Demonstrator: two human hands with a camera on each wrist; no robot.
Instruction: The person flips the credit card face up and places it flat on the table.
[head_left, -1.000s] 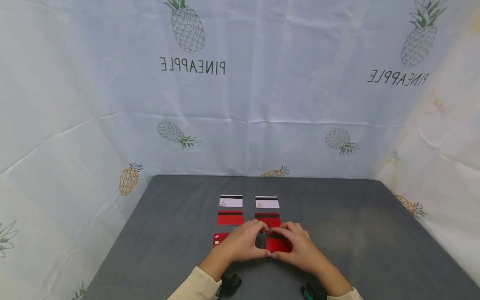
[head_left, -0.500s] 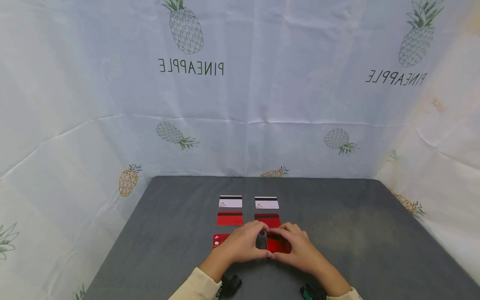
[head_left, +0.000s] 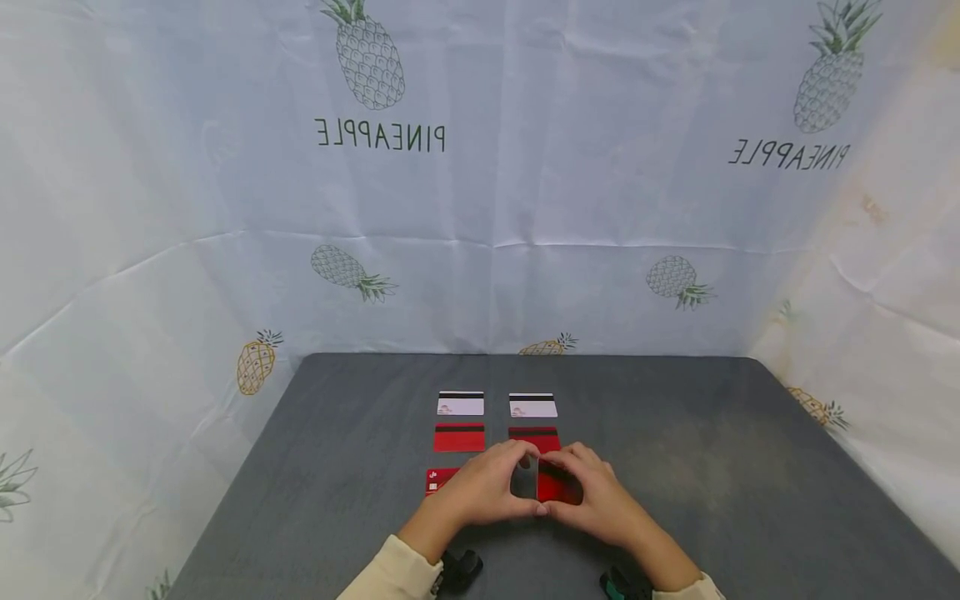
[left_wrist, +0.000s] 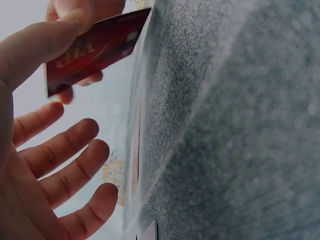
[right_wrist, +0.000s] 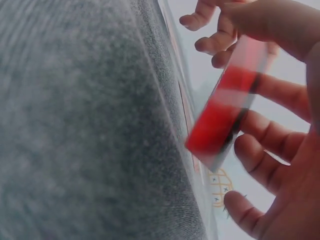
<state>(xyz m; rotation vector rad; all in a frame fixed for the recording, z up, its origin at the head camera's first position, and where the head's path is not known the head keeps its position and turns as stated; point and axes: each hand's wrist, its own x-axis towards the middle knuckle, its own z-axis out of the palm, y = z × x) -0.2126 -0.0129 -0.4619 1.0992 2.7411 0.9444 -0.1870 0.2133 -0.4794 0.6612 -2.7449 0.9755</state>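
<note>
Both hands meet over the table around one red bank card (head_left: pixel 553 485), which stands tilted between them. My left hand (head_left: pixel 486 485) pinches one end with thumb and index finger. From the other side my right hand (head_left: pixel 598 492) holds it the same way, the thumbs touching at the near edge. In the left wrist view the card (left_wrist: pixel 100 47) shows a printed red face and a chip; the left hand's lower fingers (left_wrist: pixel 70 160) are spread apart below. The right wrist view catches the card (right_wrist: pixel 222 107) slanted and blurred, with a dark stripe along one side.
Two white cards (head_left: pixel 461 405) (head_left: pixel 533 407) lie at the back of the grey table (head_left: pixel 360 467). Two red cards (head_left: pixel 459 438) (head_left: pixel 533 435) lie before them. Another red card (head_left: pixel 439 477) is partly hidden by my left hand. A pineapple-print cloth (head_left: pixel 480 292) hangs behind.
Between the hands the card has tilted, its left edge shifting right and its visible face narrowing. The hands themselves have barely moved; the cards on the table lie as before.
</note>
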